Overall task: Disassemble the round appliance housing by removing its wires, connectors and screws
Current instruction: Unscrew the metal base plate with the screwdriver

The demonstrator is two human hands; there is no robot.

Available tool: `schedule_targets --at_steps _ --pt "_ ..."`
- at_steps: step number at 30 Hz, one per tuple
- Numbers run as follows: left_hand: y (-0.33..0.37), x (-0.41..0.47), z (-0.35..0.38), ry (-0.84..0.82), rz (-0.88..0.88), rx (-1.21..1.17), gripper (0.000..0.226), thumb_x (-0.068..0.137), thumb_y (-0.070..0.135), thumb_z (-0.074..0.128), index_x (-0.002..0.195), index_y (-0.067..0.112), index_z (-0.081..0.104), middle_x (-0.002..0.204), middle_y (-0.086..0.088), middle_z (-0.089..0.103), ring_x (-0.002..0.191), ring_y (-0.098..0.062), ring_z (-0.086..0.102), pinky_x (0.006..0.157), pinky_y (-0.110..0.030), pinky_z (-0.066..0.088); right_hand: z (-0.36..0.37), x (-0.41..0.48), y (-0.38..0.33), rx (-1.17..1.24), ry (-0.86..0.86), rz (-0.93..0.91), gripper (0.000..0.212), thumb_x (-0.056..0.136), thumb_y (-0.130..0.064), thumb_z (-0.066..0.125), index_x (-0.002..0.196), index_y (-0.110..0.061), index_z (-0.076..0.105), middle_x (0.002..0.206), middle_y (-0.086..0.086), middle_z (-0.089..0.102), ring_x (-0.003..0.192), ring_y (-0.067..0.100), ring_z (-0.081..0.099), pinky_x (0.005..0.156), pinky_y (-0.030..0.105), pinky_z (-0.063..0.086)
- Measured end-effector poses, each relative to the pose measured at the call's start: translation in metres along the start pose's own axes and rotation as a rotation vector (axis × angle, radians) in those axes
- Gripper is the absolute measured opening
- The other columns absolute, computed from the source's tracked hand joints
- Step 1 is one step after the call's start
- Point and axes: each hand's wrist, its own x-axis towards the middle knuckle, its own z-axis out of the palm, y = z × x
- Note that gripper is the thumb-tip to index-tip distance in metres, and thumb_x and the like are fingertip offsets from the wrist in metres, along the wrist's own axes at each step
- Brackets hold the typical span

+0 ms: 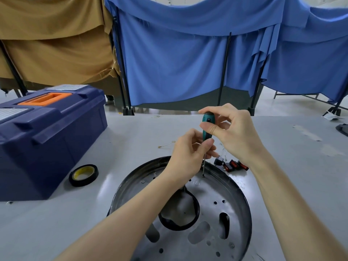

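Observation:
The round metal housing (212,213) lies open side up at the table's near edge, with a black ring opening in its middle and several holes. A screwdriver with a teal and black handle (207,127) stands upright, its tip on a screw (203,176) at the housing's far side. My right hand (231,132) grips the top of the handle. My left hand (188,157) pinches the lower handle and shaft. Removed black connectors with red switches (232,164) lie just beyond the rim, and a thin wire with ring terminals (166,145) lies further left.
A dark blue toolbox (47,136) with an orange handle stands at the left. A roll of black tape (83,175) lies in front of it. Blue and tan cloth screens (178,63) hang behind the grey table (291,166).

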Motion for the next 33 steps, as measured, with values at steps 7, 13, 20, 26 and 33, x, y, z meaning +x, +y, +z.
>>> schedule_targets --at_steps 7,13,20,26,33 --pt "-0.004 -0.002 -0.002 0.082 0.001 -0.014 0.034 0.084 0.016 0.075 0.080 0.008 0.041 0.064 0.011 0.064 0.069 -0.022 0.074 0.069 -0.040 0.060 0.002 -0.002 -0.004 -0.008 -0.044 -0.004 0.037 0.086 0.005 0.063 0.106 -0.025 0.073 0.089 -0.010 0.069 0.079 0.002 0.059 0.078 0.013 0.051" --pt "-0.001 -0.004 -0.001 0.075 0.032 -0.026 0.023 0.086 0.009 0.071 0.092 -0.002 0.052 0.079 -0.003 0.062 0.070 -0.026 0.073 0.072 -0.043 0.060 0.006 -0.002 -0.002 -0.005 -0.018 -0.013 0.021 0.080 -0.016 0.078 0.099 -0.022 0.071 0.091 -0.007 0.067 0.087 0.010 0.062 0.075 0.032 0.056" --pt "0.003 -0.004 -0.004 -0.094 -0.078 0.008 0.024 0.104 0.012 0.041 0.114 0.002 0.061 0.097 -0.009 0.068 0.084 -0.018 0.070 0.088 -0.037 0.056 -0.007 0.000 0.003 0.105 -0.069 0.025 0.032 0.087 0.011 0.059 0.105 -0.013 0.071 0.092 0.006 0.073 0.080 0.013 0.071 0.083 0.030 0.058" --pt "-0.001 -0.006 -0.002 -0.007 -0.067 -0.012 0.025 0.093 0.017 0.064 0.101 -0.004 0.053 0.081 -0.009 0.075 0.081 -0.019 0.073 0.082 -0.036 0.058 -0.003 -0.001 0.000 -0.008 -0.106 -0.002 0.023 0.083 -0.028 0.073 0.106 -0.029 0.072 0.107 -0.004 0.062 0.091 -0.001 0.061 0.081 0.018 0.052" --pt "0.000 -0.006 -0.006 -0.044 -0.076 -0.004 0.023 0.100 0.018 0.051 0.119 0.008 0.060 0.081 -0.010 0.073 0.084 -0.022 0.071 0.089 -0.040 0.056 0.000 -0.002 0.000 0.094 -0.033 0.020 0.035 0.089 0.008 0.059 0.109 -0.016 0.072 0.097 0.006 0.071 0.088 0.013 0.071 0.086 0.031 0.057"
